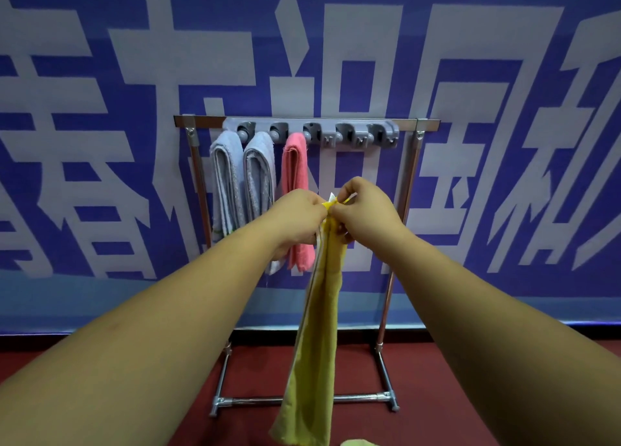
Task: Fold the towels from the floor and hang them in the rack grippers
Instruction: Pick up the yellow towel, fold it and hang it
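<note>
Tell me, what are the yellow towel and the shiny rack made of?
The long yellow towel looks like soft fuzzy cloth, probably terry: it hangs limp with a matte nap. The shiny tube rack seems polished metal, as light glints along its bars. Its grey gripper strip looks like matte plastic.

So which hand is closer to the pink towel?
Left. The left hand covers part of the pink towel in view; the right hand is off to its right.
</note>
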Tool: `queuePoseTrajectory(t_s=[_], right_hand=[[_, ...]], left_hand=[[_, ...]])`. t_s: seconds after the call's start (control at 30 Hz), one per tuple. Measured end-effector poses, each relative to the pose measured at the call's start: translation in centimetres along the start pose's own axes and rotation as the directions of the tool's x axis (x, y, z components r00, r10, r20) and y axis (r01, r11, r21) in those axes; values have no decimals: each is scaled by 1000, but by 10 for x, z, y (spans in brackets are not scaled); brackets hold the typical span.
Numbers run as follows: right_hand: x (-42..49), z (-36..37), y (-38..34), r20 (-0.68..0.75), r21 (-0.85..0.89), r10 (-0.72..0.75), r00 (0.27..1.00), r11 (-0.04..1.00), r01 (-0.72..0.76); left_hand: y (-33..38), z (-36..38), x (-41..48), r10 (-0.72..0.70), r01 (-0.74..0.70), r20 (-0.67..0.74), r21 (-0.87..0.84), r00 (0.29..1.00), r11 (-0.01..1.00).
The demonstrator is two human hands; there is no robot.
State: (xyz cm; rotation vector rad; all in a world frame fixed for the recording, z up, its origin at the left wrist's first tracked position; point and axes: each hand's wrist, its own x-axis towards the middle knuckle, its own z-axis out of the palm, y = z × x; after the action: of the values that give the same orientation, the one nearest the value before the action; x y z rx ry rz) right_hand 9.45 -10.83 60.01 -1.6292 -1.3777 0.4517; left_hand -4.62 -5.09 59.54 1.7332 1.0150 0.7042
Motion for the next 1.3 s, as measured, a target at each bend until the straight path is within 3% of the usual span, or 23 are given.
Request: queuePoseTrajectory(t_s=[0.23,0.53,0.67,0.73,0.8,0.87,0.97,1.1,1.17,1.23,1.3], right_hand=[[-3,-5,-11,-4,17,-24,1000,1000,24],[-4,-16,-27,34,-80,-63,997,995,66],[-5,-23,-31,52,-75,-88,995,993,92],[-1,-25,-22,-42,-99,-121,992,988,116],[-4,-28,-13,-61,87,-52,997,995,57],[-5,-25,2,129,354,29,991,933,-74],[-16,-17,15,396,474,-8,918,858,-197],[-17,-12,6,363,574,-48,930,798,-183],[-11,-14,-6,317,587,-55,947,796,-150],[-6,-18,-18,288,604,-66,955,787,-128],[-1,-24,-30,268,623,-61,962,772,-125]], left_hand=[[4,-8,-1,65,-67,43,36,997,997],[14,-11,-11,113,-107,160,-41,981,993],[15,-14,-11,161,-164,80,40,984,986],[20,-17,-12,170,-173,53,41,984,984],[28,-22,-13,177,-178,67,7,982,984],[38,-27,-16,182,-179,82,-39,980,983],[51,-32,-20,197,-189,102,-89,975,978],[56,-36,-21,237,-230,17,-181,971,956],[46,-35,-24,209,-196,0,-335,978,921],[28,-32,-28,152,-88,95,-480,984,873],[8,-26,-34,95,22,224,-466,970,884]])
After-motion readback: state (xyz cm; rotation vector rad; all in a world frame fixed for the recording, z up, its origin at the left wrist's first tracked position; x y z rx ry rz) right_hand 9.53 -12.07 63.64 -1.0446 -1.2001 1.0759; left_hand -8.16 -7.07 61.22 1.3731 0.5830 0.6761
